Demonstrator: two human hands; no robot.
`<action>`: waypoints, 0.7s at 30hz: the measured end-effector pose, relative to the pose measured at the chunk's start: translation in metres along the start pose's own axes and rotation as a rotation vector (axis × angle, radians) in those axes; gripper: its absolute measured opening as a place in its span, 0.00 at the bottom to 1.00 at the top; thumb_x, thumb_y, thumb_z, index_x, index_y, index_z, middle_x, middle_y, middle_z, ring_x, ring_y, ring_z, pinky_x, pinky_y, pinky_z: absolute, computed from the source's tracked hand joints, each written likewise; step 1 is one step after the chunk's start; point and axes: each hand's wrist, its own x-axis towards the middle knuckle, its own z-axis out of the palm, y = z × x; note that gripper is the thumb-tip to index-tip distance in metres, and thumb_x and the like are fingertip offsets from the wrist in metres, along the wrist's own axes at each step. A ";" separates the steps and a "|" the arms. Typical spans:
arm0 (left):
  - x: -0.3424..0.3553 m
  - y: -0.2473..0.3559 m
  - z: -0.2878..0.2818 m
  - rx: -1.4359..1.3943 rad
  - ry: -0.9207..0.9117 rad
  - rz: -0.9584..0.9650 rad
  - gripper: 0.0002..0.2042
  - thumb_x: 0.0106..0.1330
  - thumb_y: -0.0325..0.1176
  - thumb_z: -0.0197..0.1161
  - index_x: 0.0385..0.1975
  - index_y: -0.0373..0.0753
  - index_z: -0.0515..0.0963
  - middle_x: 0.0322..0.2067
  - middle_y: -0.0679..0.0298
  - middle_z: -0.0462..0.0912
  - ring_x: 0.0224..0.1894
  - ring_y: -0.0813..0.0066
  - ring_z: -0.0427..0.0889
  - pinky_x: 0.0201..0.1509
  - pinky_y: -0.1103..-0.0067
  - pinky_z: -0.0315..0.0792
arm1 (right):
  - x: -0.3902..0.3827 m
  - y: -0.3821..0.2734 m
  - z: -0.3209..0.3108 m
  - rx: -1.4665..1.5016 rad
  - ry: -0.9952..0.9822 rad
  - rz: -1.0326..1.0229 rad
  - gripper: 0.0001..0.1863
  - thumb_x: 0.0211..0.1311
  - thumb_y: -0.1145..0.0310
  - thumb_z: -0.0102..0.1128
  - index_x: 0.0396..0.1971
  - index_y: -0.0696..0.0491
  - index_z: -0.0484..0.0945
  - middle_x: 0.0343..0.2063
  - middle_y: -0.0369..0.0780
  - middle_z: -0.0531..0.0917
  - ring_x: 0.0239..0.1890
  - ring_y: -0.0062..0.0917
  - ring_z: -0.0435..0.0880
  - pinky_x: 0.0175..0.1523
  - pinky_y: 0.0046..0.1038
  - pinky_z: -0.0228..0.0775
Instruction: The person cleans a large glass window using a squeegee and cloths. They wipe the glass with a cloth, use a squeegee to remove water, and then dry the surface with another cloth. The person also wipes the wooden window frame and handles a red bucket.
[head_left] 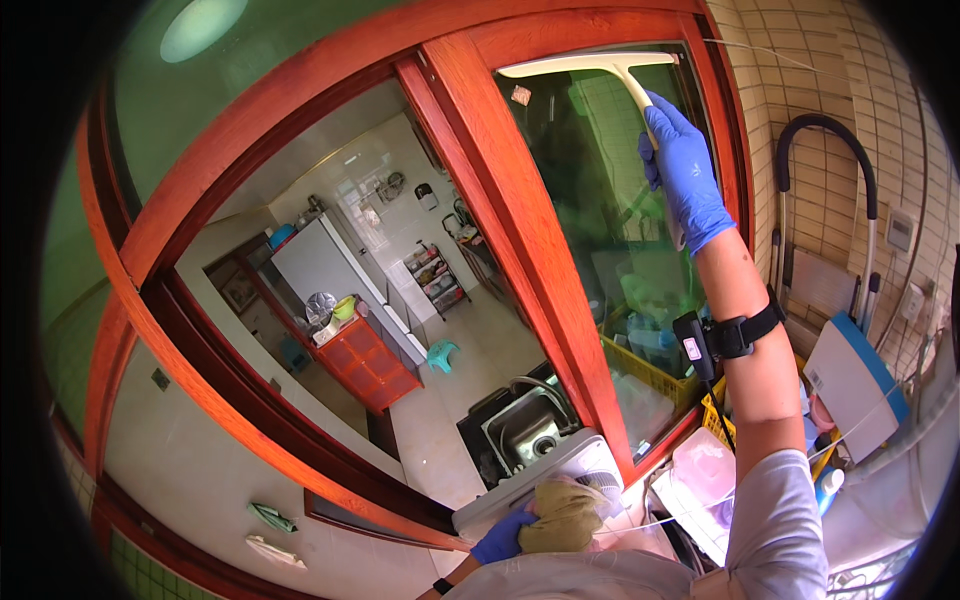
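A reddish wooden frame (530,215) bends across the head view, with a tiled wall (820,65) to the right and a kitchen seen through the opening on the left. In that kitchen I see a pale fridge (325,265), a red cabinet (368,358) beside it, a turquoise stool (442,355) on the floor, a small rack (436,278) by the far wall, and nearer to me a metal sink (530,428). Of my two gloved hands, my right hand (686,180) is raised, its fingers closed around the handle of a cream squeegee (620,66). The squeegee is at the top of the dark glass pane (565,165), its long blade just under the upper bar of the frame; I can't tell how firmly it presses there. A black strap (745,337) circles my right forearm. Low down, my left hand (504,537) grasps a bunched olive cloth (562,515), with the fingertips hidden. At my lower right sit a pink tub (703,465) and a yellow basket (716,420), near a blue-edged white board (850,378) that leans by the wall.
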 end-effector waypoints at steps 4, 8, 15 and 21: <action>0.006 -0.001 -0.004 -0.006 -0.027 -0.008 0.34 0.52 0.23 0.49 0.65 0.38 0.55 0.59 0.57 0.67 0.60 0.66 0.69 0.65 0.74 0.62 | 0.005 0.020 -0.008 -0.028 0.001 -0.003 0.20 0.67 0.61 0.48 0.56 0.50 0.73 0.18 0.32 0.71 0.16 0.15 0.65 0.19 0.19 0.56; 0.012 -0.006 -0.009 -0.016 -0.032 -0.021 0.34 0.52 0.23 0.50 0.65 0.37 0.55 0.59 0.57 0.67 0.60 0.66 0.69 0.65 0.74 0.62 | -0.001 0.043 -0.010 0.029 0.002 0.042 0.20 0.67 0.61 0.48 0.55 0.50 0.73 0.18 0.32 0.71 0.15 0.15 0.64 0.19 0.19 0.55; 0.025 -0.006 -0.013 -0.024 -0.044 -0.040 0.34 0.52 0.23 0.50 0.65 0.37 0.56 0.59 0.57 0.67 0.60 0.66 0.69 0.65 0.74 0.62 | -0.006 0.074 -0.011 0.020 0.021 -0.022 0.18 0.67 0.62 0.51 0.55 0.48 0.74 0.17 0.30 0.70 0.16 0.12 0.63 0.19 0.17 0.55; 0.038 -0.011 -0.013 -0.046 -0.060 -0.030 0.34 0.51 0.23 0.50 0.65 0.37 0.56 0.59 0.57 0.67 0.60 0.66 0.69 0.65 0.74 0.62 | -0.031 0.119 -0.018 0.019 0.056 -0.031 0.17 0.68 0.64 0.51 0.55 0.47 0.74 0.18 0.28 0.70 0.17 0.09 0.64 0.20 0.14 0.55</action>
